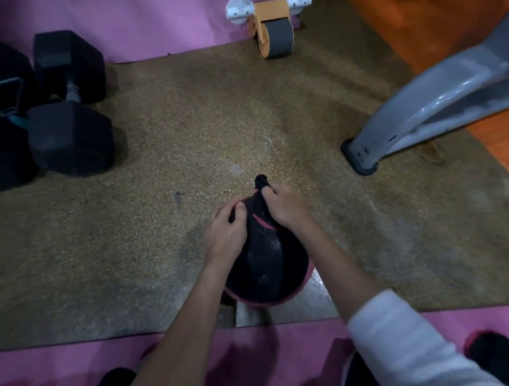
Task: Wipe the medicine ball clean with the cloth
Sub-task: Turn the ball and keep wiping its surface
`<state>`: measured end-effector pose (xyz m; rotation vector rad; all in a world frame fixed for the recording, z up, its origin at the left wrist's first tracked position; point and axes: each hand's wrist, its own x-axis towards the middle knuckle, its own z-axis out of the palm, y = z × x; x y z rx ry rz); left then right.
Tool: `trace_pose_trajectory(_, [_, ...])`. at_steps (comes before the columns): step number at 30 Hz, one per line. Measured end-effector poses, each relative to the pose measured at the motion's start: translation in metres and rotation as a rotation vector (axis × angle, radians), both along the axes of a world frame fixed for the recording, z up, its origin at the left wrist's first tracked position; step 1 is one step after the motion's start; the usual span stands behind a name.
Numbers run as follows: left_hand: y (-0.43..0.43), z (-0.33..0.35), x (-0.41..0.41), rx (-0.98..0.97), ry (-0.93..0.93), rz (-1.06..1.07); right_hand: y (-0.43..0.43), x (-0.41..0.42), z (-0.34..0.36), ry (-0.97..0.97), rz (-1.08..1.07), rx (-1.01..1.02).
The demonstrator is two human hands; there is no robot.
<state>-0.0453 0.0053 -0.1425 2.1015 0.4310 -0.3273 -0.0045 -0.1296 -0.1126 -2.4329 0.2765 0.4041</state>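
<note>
Viewed from my remote station, the medicine ball (267, 267) sits on the brown floor mat (160, 167) at 6 o'clock. My left hand (226, 237) pinches the dark cloth (261, 181) at the ball's 10 o'clock edge, and my right hand (285, 209) grips its bunched end at 12. Beyond lie a dumbbell (68, 112) at 10 o'clock, an ab roller (274, 37) at 12 and a grey frame leg (418, 115) at 2.

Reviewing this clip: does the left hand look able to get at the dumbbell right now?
Probably not at once: the left hand grips the cloth on the medicine ball. Only mat lies between it and the dumbbell.
</note>
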Motion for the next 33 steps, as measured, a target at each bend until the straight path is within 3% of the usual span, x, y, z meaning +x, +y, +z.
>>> trace_pose_trajectory(2, [-0.001,-0.002,0.001,-0.015,0.015,0.037,0.007,-0.001,-0.004,-0.019,0.006,-0.078])
trace_pose_trajectory(5, [0.002,-0.006,0.009,-0.066,0.044,0.066,0.031,-0.088,-0.009,-0.395,0.095,-0.193])
trace_pose_trajectory(7, [0.005,-0.006,0.013,-0.091,0.065,0.084,0.036,-0.147,-0.02,-0.491,0.166,-0.145])
trace_pose_trajectory(9, [0.007,-0.005,0.01,-0.118,0.07,0.094,0.028,-0.158,-0.027,-0.511,0.151,-0.107])
trace_pose_trajectory(14, [0.006,-0.005,0.006,-0.128,0.077,0.159,0.034,-0.055,0.0,-0.393,-0.114,-0.177])
trace_pose_trajectory(17, [0.01,-0.014,0.001,-0.186,0.047,0.178,0.05,-0.076,-0.008,-0.449,0.041,-0.239])
trace_pose_trajectory(21, [0.019,-0.019,-0.007,-0.203,-0.011,0.105,0.031,-0.112,-0.011,-0.496,0.246,-0.133])
trace_pose_trajectory(26, [0.015,-0.004,-0.002,-0.109,-0.023,0.054,0.022,-0.011,0.009,-0.042,-0.053,-0.027])
trace_pose_trajectory(27, [0.014,-0.004,0.001,-0.085,-0.046,0.062,0.031,-0.012,0.01,-0.054,-0.023,-0.076])
trace_pose_trajectory(29, [0.011,-0.004,0.003,-0.026,-0.076,0.091,0.05,-0.044,0.011,-0.275,0.087,-0.135])
trace_pose_trajectory(31, [0.007,0.0,-0.003,-0.001,-0.087,0.084,0.044,-0.085,0.005,-0.453,0.056,-0.044])
trace_pose_trajectory(33, [0.006,0.003,-0.013,0.001,-0.137,0.06,0.019,-0.084,-0.004,-0.426,-0.051,0.074])
